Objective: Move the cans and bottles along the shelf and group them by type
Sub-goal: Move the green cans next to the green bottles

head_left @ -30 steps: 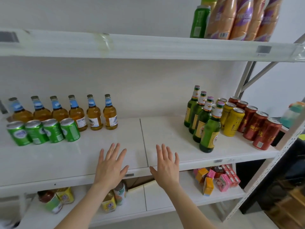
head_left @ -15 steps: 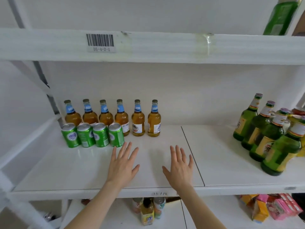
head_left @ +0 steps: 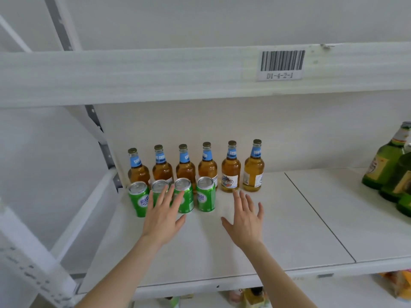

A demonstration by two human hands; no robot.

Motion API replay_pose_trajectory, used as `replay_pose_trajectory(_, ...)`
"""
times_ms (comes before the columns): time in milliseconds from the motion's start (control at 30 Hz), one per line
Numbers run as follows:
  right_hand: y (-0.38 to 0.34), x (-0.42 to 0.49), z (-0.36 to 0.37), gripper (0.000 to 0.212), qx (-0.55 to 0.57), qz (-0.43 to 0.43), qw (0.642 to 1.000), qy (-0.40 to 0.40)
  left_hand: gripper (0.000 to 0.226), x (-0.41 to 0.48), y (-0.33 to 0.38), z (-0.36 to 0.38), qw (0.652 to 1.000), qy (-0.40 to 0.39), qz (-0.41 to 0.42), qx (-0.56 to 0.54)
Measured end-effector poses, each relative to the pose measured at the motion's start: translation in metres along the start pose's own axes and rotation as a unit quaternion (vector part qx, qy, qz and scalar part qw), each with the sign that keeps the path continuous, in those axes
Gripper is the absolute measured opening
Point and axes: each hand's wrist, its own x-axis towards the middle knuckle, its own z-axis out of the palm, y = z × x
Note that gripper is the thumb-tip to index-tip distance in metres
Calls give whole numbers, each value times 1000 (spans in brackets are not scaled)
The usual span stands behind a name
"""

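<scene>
Head view: hands [head_left: 162,218] near green cans [head_left: 205,194]

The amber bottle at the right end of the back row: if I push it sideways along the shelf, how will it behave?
The amber bottle looks tall with a narrow neck, so a push up high would probably tip it; push low. It appears full, so likely fairly heavy. It looks like glass, so probably breakable, and may slide easily on the smooth white shelf.
</scene>
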Motion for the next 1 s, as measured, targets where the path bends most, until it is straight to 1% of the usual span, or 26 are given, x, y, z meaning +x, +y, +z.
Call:
replay_pose_trajectory(100, -22, 11, 8, 90, 14, 5, 1000, 9, 76, 12, -26, 7, 1000, 13, 1, -11)
replay_pose_trajectory(167, -32, 21, 13, 91, 23, 8, 1000, 9, 79, 22, -35, 12, 1000, 4, -2, -24)
replay_pose_trajectory(333, -45, 49, 29, 96, 44, 6, 999, -18, 85, 47, -45, 30, 999, -14, 13, -36)
replay_pose_trajectory(467, -51, 66, 41, 94, 81, 11, 996, -36, 88, 64, -44, 38, 998, -30, 19, -57)
replay_pose_trajectory(567, -53, 76, 49, 90, 142, 25, 989, -41, 89, 70, -44, 43, 997, -46, 17, -57)
replay_pose_trajectory(667, -52, 82, 56, 87, 246, 37, 966, -68, 87, 74, -44, 45, 996, -41, 9, -74)
replay_pose_trajectory(767, -48, 85, 59, 75, 359, 57, 927, -88, 87, 82, -43, 44, 995, -46, -8, -85)
replay_pose_trajectory(833, -47, 86, 58, 74, 389, 68, 915, -88, 86, 86, -41, 43, 993, -63, -24, -99)
replay_pose_trajectory(1000, -47, 83, 55, 78, 434, 99, 890, -93, 70, 91, -41, 39, 981, -103, -62, -154)
